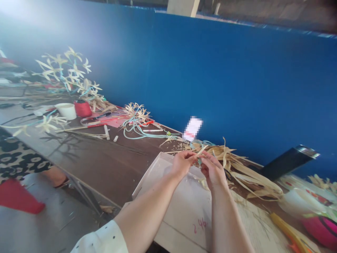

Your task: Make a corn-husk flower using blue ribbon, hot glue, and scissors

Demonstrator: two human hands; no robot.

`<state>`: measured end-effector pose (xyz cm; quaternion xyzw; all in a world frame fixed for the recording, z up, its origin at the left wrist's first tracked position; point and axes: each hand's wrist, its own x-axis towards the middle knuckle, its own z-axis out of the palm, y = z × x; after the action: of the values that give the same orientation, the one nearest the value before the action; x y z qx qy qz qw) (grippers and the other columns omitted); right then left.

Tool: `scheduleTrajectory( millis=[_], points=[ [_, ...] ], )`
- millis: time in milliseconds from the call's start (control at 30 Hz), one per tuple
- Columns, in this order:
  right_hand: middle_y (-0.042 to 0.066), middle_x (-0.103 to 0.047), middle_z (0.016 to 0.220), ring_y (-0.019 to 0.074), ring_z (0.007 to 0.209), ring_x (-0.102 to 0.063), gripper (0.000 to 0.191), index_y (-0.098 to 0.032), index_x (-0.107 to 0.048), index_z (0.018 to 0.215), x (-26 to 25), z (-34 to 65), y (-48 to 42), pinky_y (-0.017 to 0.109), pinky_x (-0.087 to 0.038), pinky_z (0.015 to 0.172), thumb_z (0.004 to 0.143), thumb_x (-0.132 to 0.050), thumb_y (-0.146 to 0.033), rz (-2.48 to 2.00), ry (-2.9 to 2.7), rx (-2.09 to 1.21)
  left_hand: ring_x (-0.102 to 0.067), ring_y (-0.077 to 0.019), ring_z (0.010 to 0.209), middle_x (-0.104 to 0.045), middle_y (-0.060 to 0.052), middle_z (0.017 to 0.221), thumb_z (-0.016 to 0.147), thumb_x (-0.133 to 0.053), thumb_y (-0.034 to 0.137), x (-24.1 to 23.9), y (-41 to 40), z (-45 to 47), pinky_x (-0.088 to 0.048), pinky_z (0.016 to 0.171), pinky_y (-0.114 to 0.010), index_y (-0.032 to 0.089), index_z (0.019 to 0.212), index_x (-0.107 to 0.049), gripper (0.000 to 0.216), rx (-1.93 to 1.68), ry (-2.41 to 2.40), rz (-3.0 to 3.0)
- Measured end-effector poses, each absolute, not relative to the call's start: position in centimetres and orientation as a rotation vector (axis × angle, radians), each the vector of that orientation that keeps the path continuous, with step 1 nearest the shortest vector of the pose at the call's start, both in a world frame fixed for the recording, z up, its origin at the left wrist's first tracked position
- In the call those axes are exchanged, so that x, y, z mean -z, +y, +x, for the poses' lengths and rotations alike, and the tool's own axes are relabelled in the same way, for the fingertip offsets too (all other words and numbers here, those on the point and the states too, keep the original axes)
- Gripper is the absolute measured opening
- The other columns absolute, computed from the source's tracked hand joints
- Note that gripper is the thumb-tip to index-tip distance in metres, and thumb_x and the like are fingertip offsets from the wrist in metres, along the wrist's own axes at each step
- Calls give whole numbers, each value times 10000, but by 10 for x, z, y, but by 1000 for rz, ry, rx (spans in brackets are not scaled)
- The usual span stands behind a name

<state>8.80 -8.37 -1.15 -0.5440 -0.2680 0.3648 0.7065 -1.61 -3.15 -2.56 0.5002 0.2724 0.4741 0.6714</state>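
Both hands meet over a cardboard box lid (150,172). Pinched in the fingers of my left hand (183,163) is a pale strip of dried husk (202,151). My right hand (212,170) closes on the same strip from the other side; a bit of light blue-green shows near its fingertips. Part of the strip is hidden by the fingers. Just behind and to the right lies a heap of long dried husks (250,175). Small pale scraps (175,146) are scattered beyond the lid.
Husk flowers on blue stems (75,72) stand at left, near a white cup (67,111) and red thread spool (83,109). A dark cylinder (286,163) leans at right; a yellow-handled tool (286,230) lies nearer. A blue wall (210,77) borders the table. Another person's patterned clothing (21,158) shows at left.
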Motion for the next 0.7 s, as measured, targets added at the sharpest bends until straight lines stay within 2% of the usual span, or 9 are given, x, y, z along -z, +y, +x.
scheduleTrajectory(
  millis=[333, 700],
  points=[
    [27, -658, 780, 36, 479, -439, 468, -173, -642, 979, 12, 87, -83, 134, -319, 394, 543, -798, -240, -1135, -635, -751, -538, -96, 592, -654, -18, 684, 681, -646, 298, 21, -35, -19, -406, 573, -206, 129, 804, -684, 212, -1074, 693, 1214],
    [27, -653, 738, 29, 456, -399, 456, -158, -642, 970, 11, 84, -84, 131, -287, 375, 551, -800, -246, -1143, -639, -726, -604, -122, 701, -685, -13, 767, 763, -573, 269, 33, -33, -15, -447, 647, -217, 188, 837, -692, 162, -1198, 812, 1502]
  ],
)
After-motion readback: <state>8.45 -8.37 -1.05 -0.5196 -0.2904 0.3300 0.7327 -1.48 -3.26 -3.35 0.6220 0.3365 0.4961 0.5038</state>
